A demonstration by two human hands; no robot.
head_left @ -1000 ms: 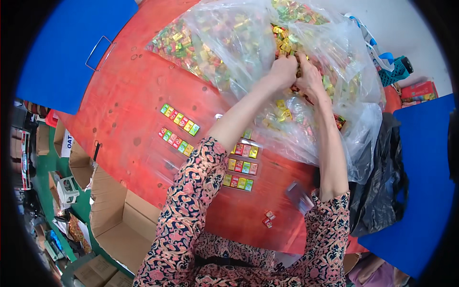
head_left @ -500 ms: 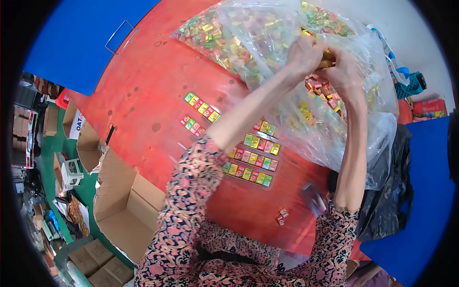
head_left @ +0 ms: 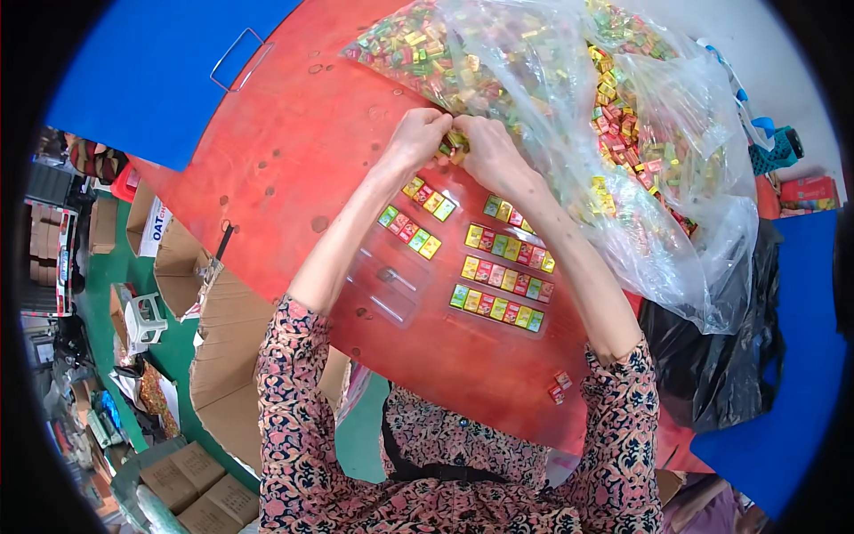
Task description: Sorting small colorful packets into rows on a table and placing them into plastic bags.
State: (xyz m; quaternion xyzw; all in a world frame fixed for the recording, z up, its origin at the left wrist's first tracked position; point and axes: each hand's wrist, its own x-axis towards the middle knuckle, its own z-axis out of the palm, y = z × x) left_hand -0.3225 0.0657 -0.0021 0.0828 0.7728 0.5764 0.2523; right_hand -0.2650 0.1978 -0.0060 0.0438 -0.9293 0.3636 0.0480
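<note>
My left hand (head_left: pixel 416 141) and my right hand (head_left: pixel 491 153) meet above the far end of a see-through plastic tray (head_left: pixel 384 294). Both have their fingers bent inward around a few small wrapped candies (head_left: pixel 456 142), mostly covered by the fingers. Short rows of red, yellow and green candies (head_left: pixel 410 232) lie in the tray's far part, while its near slots show bare plastic. Under my right forearm, a second tray (head_left: pixel 501 305) carries several rows of the same candies. Just beyond my right hand lies a large clear bag (head_left: pixel 543 98) full of loose candies.
Two or three loose red candies (head_left: pixel 559 388) lie near the red table's (head_left: pixel 294 191) front edge. A black plastic bag (head_left: pixel 725 356) hangs at the right. Open cardboard boxes (head_left: pixel 227 356) stand along the left side, with a white stool (head_left: pixel 144 319) beyond them.
Both hands have moved left and nearer, from the opening of the candy bag to the left tray, with candies between the fingers. The view has shifted slightly.
</note>
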